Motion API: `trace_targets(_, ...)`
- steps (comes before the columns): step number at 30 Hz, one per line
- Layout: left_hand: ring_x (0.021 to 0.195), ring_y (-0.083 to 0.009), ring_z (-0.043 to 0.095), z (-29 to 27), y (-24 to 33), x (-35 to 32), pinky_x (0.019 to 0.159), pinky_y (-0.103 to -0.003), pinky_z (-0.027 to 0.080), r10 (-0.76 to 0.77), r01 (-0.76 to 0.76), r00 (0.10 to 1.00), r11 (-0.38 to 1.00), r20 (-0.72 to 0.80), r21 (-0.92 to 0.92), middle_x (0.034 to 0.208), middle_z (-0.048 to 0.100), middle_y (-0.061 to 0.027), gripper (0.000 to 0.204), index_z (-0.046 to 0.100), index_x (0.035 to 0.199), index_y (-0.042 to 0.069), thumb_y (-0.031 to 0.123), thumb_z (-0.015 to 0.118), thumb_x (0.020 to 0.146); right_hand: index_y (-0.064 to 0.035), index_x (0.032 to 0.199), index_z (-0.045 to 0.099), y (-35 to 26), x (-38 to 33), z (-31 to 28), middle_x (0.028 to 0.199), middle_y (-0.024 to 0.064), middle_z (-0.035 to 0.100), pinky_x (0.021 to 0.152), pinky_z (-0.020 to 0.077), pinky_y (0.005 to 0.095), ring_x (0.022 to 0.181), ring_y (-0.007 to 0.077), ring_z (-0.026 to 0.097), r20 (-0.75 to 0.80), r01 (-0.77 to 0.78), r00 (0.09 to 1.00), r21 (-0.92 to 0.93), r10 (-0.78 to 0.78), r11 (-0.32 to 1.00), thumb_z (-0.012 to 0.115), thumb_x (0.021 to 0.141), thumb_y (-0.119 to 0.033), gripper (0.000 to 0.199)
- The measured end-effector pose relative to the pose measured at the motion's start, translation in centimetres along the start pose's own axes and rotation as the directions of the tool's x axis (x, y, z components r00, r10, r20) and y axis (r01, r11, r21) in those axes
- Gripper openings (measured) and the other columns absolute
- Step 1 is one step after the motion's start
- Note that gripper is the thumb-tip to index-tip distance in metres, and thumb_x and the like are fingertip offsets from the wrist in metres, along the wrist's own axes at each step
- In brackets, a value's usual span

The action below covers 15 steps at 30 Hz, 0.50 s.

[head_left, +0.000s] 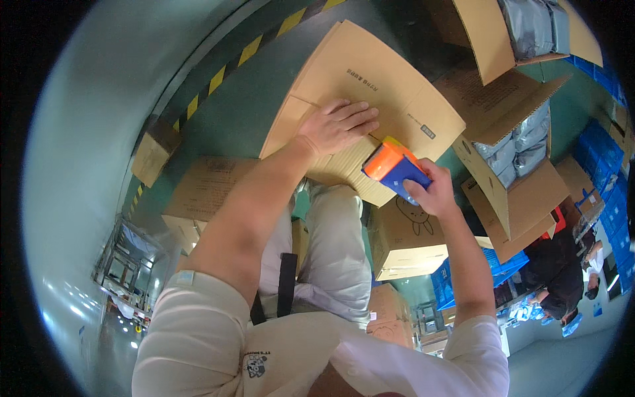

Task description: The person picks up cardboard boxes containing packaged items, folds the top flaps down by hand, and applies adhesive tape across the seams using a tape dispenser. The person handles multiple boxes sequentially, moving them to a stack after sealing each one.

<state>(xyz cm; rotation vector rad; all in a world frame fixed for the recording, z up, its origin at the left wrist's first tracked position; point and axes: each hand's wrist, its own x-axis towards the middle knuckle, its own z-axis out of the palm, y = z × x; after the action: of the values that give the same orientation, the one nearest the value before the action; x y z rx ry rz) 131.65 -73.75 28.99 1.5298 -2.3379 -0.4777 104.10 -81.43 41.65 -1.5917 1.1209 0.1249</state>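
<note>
In front of me lies a stack of flattened cardboard boxes (397,86), with layered edges showing on the side nearest my legs. My left hand (340,126) rests palm down on the top sheet, its fingers stretched out. In my right hand (431,188) is an orange and blue tape dispenser (397,169), gripped by its blue part. Its orange end sits over the near right edge of the cardboard. Whether it touches the cardboard, I cannot tell.
Open cartons (503,159) with grey plastic packages stand at the right. Closed cartons (407,231) flank my legs. Blue crates (598,155) line the far right, near a person in dark clothes (559,278). Yellow-black floor tape (251,49) runs along the left wall.
</note>
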Motion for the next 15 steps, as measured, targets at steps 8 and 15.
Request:
trace_targets(8, 0.125, -0.0151, 0.055, -3.5, 1.0, 0.3, 0.107, -0.037, 0.039, -0.187, 0.175, 0.982, 0.932, -0.006, -0.316, 0.134, 0.062, 0.0023, 0.033, 0.068, 0.122, 0.017, 0.027, 0.061, 0.091, -0.0011, 0.095, 0.064, 1.6, 0.3, 0.5, 0.078, 0.0186, 0.066, 0.063, 0.0538, 0.0381, 0.067, 0.0337, 0.067, -0.031, 0.137, 0.989, -0.131, -0.142, 0.982, 0.085, 0.066, -0.032, 0.047)
trace_targets(15, 0.103, -0.0148, 0.063, -6.9, 4.3, -1.2, 0.092, -0.028, 0.046, -0.201, 0.559, 0.698, -0.449, 0.688, -0.697, 0.111, 0.071, -0.0097, 0.039, 0.068, 0.121, -0.001, 0.032, 0.059, 0.101, -0.0003, 0.094, 0.064, 2.5, 0.0, 0.7, 0.076, 0.017, 0.065, 0.063, 0.0531, 0.0352, 0.065, 0.0292, 0.066, -0.039, 0.135, 0.99, -0.052, -0.137, 0.989, 0.083, 0.066, -0.027, 0.043)
